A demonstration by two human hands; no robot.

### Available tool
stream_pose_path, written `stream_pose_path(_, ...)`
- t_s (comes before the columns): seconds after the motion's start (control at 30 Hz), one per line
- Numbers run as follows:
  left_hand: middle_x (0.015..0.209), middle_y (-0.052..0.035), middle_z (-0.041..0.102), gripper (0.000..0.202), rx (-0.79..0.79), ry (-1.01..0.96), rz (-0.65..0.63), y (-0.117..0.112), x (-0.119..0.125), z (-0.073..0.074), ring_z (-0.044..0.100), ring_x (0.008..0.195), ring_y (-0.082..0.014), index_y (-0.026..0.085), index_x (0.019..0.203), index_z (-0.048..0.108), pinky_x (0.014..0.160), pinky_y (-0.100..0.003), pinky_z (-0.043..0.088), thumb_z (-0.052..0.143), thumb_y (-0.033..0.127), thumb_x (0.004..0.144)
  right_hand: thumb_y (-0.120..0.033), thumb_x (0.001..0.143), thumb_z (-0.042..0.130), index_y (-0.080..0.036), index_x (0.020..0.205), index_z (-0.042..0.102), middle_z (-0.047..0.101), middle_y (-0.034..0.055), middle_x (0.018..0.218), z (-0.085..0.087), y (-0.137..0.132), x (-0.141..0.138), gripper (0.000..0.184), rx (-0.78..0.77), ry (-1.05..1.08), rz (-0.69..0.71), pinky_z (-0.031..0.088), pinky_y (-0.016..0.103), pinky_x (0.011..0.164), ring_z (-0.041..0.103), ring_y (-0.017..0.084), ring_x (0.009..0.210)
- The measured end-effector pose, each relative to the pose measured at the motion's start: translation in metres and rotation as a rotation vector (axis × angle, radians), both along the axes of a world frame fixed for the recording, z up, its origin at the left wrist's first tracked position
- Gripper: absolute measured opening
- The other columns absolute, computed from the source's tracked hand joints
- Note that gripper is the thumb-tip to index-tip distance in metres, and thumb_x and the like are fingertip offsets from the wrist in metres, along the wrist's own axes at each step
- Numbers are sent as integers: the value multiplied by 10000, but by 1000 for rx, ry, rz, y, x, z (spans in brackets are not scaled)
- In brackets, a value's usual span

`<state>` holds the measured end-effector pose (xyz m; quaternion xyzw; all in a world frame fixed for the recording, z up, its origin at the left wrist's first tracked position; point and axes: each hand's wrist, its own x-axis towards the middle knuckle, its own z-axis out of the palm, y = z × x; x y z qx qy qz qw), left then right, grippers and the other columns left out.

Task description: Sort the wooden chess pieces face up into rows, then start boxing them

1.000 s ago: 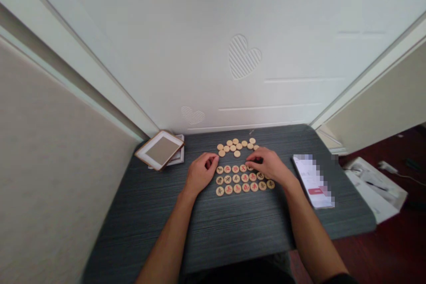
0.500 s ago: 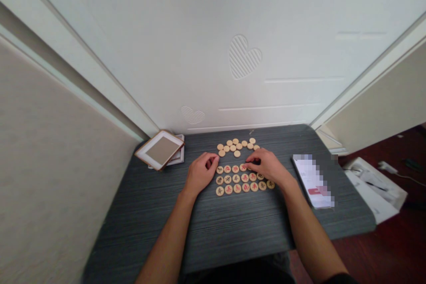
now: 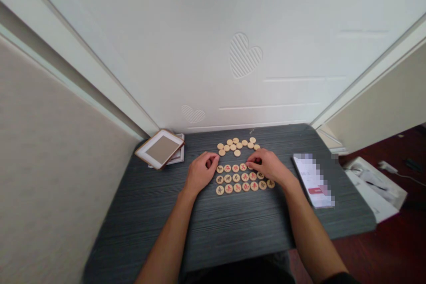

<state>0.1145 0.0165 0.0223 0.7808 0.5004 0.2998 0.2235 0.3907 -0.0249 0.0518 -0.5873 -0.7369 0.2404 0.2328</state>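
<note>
Left hand (image 3: 201, 170) and right hand (image 3: 269, 163) are flanking the far lettered row (image 3: 236, 168), any pinch unclear, light nudges probably suiting alignment.

You worked under soft, diffuse light of middling brightness, though its source could not be told. The white panel (image 3: 149, 53) ahead of you gave the palest area, while the dark-grey desk (image 3: 149, 213) took in much of the light and the reddish floor (image 3: 372, 253) sank into dimness. Faint, soft-edged shadows lay beside your forearms (image 3: 309, 226). The smartphone (image 3: 304, 173) glowed brightly, its right side broken into blocky pixels. Your wide lens stretched the outer parts and splayed upright edges toward the corners. Slight softness smudged the characters on the xiangqi pieces (image 3: 237, 188), leaving fine strokes hard to read.
</note>
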Motion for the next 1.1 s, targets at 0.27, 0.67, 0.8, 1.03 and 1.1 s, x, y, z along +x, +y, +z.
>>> stream_pose_path(0.27,785,3,652,214,2,3,4,0,0,2,585,660,-140,242,948,695,659,-258,449,523,369,958,-327,873,714,-247,841,769,712,6,788,-2,1,1,102,-12,-4,-7,447,276,695,615,162,745)
stream_pose_path(0.67,975,-42,693,201,81,-33,-31,-1,1,6,623,927,-199,245,1019,683,860,-330,491,497,310,981,-352,970,525,-209,1001,733,731,88,949,-9,8,26,254,287,-14,-339,491,374,822,642,235,844)
stream_pose_path(0.8,1090,-57,697,215,122,-68,-64,1,0,7,600,1067,-223,236,1086,673,997,-396,458,486,251,980,-339,955,534,-203,1033,728,730,96,993,-19,11,35,249,289,-28,-384,492,392,862,650,241,881)
stream_pose_path(1.03,1095,-60,694,218,141,-70,-67,2,-1,3,596,1087,-226,234,1078,682,1017,-410,451,487,247,981,-356,906,636,-230,968,729,744,56,1031,-27,14,29,168,229,-12,-267,487,376,896,653,232,965)
stream_pose_path(1.1,1082,-60,697,210,141,-71,-63,2,0,3,602,1072,-226,234,1065,687,1008,-409,455,496,257,980,-333,898,647,-232,974,729,748,49,1040,-28,14,28,151,206,-21,-240,482,379,903,652,231,970)
